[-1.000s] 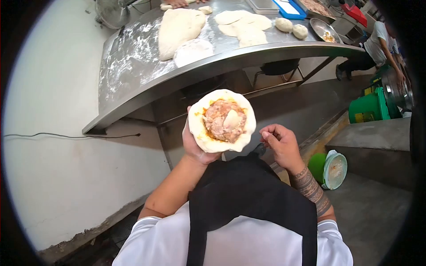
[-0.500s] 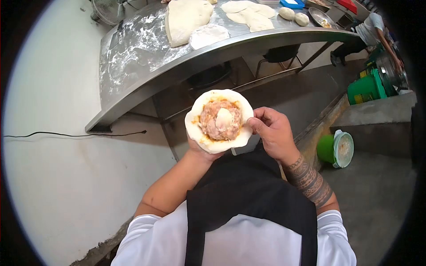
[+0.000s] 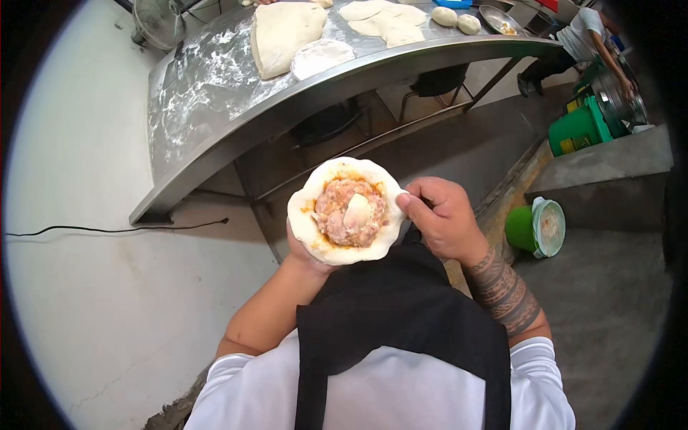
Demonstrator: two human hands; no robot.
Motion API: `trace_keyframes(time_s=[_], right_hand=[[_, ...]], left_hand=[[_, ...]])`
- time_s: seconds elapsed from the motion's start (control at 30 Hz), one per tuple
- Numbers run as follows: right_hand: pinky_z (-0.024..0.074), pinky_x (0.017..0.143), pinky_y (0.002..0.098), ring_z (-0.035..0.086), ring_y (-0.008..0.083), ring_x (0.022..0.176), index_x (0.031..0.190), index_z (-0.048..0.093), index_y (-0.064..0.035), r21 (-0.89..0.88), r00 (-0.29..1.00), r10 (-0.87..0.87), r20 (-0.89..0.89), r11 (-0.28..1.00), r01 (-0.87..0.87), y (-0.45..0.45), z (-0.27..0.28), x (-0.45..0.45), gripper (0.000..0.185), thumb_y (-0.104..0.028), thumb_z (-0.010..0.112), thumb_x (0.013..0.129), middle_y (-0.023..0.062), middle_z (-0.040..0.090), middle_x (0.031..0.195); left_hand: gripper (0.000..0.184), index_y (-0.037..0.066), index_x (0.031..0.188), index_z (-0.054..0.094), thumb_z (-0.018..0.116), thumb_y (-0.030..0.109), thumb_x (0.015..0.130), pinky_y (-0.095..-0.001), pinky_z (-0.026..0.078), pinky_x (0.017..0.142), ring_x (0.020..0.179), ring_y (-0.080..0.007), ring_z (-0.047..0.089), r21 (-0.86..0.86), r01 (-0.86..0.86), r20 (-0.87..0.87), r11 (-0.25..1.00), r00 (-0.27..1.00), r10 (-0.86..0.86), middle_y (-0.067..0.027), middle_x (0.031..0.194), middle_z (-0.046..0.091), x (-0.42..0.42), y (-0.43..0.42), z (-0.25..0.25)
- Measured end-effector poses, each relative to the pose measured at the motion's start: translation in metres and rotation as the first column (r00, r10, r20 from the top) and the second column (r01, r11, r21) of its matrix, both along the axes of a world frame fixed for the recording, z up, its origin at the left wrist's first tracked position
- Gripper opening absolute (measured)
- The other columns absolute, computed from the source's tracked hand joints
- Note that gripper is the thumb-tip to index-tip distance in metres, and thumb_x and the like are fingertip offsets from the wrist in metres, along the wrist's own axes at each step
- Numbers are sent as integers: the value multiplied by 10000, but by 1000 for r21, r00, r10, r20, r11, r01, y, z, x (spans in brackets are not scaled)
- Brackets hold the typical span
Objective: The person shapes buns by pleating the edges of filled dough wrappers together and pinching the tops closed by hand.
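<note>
A round dough wrapper [image 3: 304,223] with a wavy rim is held up in front of my black apron. On it sits a mound of pinkish minced meat filling [image 3: 333,213], ringed by orange-brown sauce and topped with a pale, smooth oval piece [image 3: 357,211]. My left hand [image 3: 307,258] supports the wrapper from below; its fingers are hidden behind the dough. With thumb and bent fingers, my right hand [image 3: 446,221] pinches the wrapper's right edge. The wrapper is open at the top, its filling exposed.
Beyond, a floured metal table [image 3: 193,107] carries a thick dough slab [image 3: 287,32], flat dough sheets [image 3: 387,21] and dough balls [image 3: 444,16]. A green bucket [image 3: 522,228] stands on the floor at right. Another person [image 3: 577,39] bends near green bins [image 3: 577,129].
The wrapper and my left hand have shifted slightly down and left in view. My right hand keeps its pinch on the edge. The background has moved a little left.
</note>
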State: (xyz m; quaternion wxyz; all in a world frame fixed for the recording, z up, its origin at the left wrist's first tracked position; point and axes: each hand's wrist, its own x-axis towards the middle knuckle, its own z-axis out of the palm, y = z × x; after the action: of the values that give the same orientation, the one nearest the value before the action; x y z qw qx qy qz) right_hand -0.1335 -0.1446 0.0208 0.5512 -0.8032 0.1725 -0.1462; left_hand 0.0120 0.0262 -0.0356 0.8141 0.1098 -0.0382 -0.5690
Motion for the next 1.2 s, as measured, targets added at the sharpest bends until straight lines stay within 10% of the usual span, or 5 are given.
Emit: trace_keyframes(time_s=[0.3, 1.2], right_hand=[[447, 660, 254, 537, 53, 734, 888, 684, 0, 451, 1000, -17, 10, 893, 11, -16, 3, -14, 192, -179, 719, 945, -4, 633, 779], [398, 612, 238, 469, 34, 681, 879, 677, -8, 458, 995, -15, 99, 889, -32, -75, 0, -57, 234, -222, 682, 972, -52, 571, 740]], left_hand=[[709, 32, 1446, 477, 490, 557, 970, -552, 539, 1022, 1240, -387, 610, 17, 61, -15, 998, 998, -61, -222, 1400, 569, -12, -14, 11], [545, -22, 1382, 533, 420, 376, 1028, -536, 541, 1018, 1200, -379, 643, 84, 206, -24, 975, 979, -205, -224, 1361, 610, -36, -73, 26]])
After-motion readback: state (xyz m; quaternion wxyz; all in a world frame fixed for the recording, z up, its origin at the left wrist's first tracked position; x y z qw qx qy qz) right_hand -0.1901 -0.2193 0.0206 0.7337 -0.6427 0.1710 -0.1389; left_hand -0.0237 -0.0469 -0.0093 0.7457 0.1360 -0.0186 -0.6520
